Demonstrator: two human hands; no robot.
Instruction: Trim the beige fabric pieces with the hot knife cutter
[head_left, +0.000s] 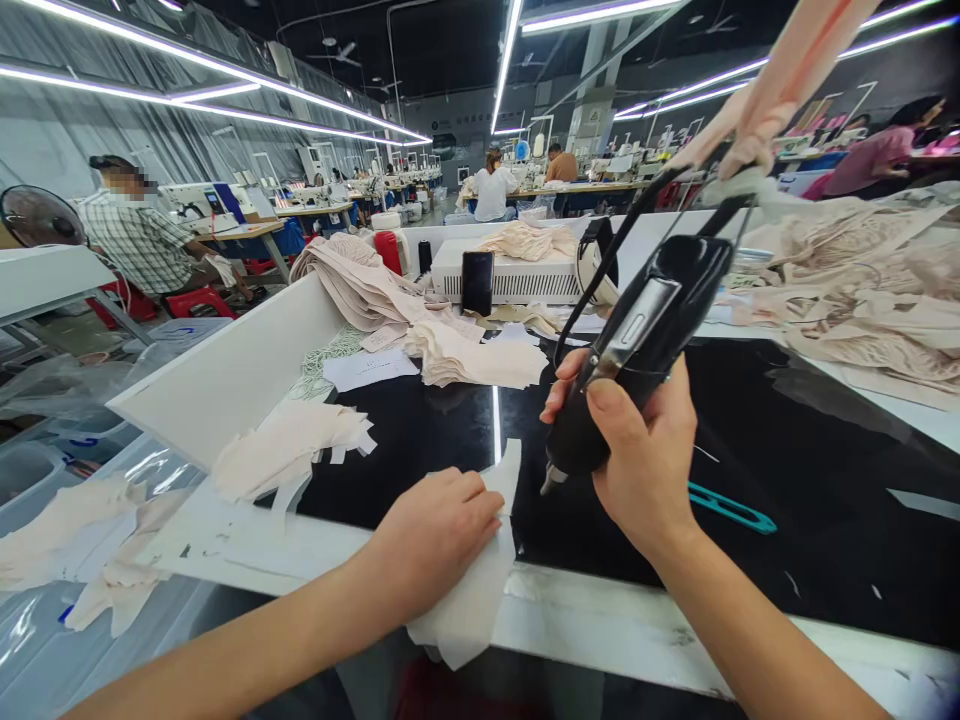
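While my left forearm slants in from the lower left in the head view, my left hand [439, 535] lies knuckles up, fingers bent close together, over one pale cloth piece [476, 590]; I cannot tell whether the hidden thumb pinches it. That cloth piece lies across the near edge of the worktop [757, 420], its lower end hanging over. My right forearm rises from the lower right, and my right hand [641, 440] is wrapped round one corded black tool [630, 350], thumb across the side facing me, metal tip angled down and apart from the cloth piece. Counting on, I see one teal tool [731, 508] right of that tip, one left stack [289, 450] and one far stack [476, 357] of pale cloth, one upright phone [477, 283], one red spool [388, 252] and one black spool [424, 257].
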